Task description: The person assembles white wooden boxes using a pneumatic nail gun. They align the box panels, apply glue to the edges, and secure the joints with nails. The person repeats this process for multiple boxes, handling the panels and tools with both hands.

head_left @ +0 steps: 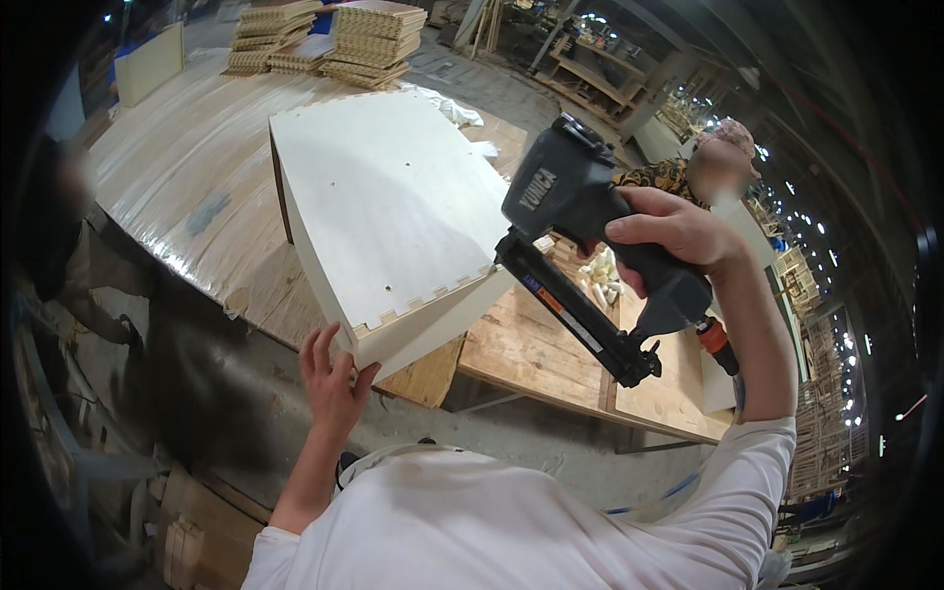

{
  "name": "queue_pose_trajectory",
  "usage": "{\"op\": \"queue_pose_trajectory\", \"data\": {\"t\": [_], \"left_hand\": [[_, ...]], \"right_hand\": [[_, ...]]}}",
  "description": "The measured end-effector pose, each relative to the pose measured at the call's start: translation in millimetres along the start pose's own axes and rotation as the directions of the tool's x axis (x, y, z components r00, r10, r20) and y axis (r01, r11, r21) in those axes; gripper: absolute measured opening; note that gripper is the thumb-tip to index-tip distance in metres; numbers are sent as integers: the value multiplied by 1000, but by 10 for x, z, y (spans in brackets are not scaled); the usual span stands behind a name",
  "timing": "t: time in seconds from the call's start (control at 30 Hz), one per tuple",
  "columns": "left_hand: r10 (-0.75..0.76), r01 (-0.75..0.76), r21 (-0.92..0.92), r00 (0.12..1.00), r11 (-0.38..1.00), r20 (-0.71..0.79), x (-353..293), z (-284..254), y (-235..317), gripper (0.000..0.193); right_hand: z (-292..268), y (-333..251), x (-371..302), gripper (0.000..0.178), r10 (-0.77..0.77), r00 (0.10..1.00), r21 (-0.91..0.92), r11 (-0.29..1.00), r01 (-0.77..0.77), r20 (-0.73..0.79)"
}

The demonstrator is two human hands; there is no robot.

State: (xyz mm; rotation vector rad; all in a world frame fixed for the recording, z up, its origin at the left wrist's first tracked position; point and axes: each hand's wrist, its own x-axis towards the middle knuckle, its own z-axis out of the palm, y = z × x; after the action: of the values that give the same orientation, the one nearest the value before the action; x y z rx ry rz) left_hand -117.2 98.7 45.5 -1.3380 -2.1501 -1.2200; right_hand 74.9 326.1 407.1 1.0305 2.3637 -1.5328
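Observation:
A white wooden box (pixel 393 206) with finger-jointed edges lies on the worktable, one corner pointing toward me. My left hand (pixel 336 379) grips that near corner, thumb on one side and fingers on the other. In my right hand (pixel 678 231) is a black pneumatic nail gun (pixel 556 182), its handle wrapped by my fingers. The gun's nose is close to the jointed right edge of the box; whether they touch I cannot tell. An orange-and-black air fitting (pixel 712 336) is attached to the handle's lower end, near my forearm.
The box rests on a large wooden worktable (pixel 177 167). Stacks of notched boards (pixel 374 44) stand at its far side. Small pale pieces (pixel 602 275) lie in a pile to the right, on a lower wooden table (pixel 536 344). One person (pixel 723 162) is at right, another (pixel 74 211) at left.

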Motion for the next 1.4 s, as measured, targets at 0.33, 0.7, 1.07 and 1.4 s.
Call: {"op": "queue_pose_trajectory", "data": {"t": [0.33, 0.7, 1.07, 1.4], "left_hand": [[-25, 26, -17, 999, 1000, 35, -35, -14, -35, 26], [-145, 148, -45, 987, 988, 75, -344, -124, -254, 25], [-239, 238, 18, 966, 971, 95, -625, -301, -472, 17], [-261, 260, 18, 963, 965, 62, -786, -343, -557, 17]], "right_hand": [[263, -245, -40, 32, -59, 997, 66, 996, 56, 50], [385, -331, -37, 30, -69, 995, 29, 997, 67, 66], [710, -558, -9, 37, -133, 978, 98, 988, 119, 159], [777, -588, 140, 36, -100, 947, -27, 993, 113, 305]]}}
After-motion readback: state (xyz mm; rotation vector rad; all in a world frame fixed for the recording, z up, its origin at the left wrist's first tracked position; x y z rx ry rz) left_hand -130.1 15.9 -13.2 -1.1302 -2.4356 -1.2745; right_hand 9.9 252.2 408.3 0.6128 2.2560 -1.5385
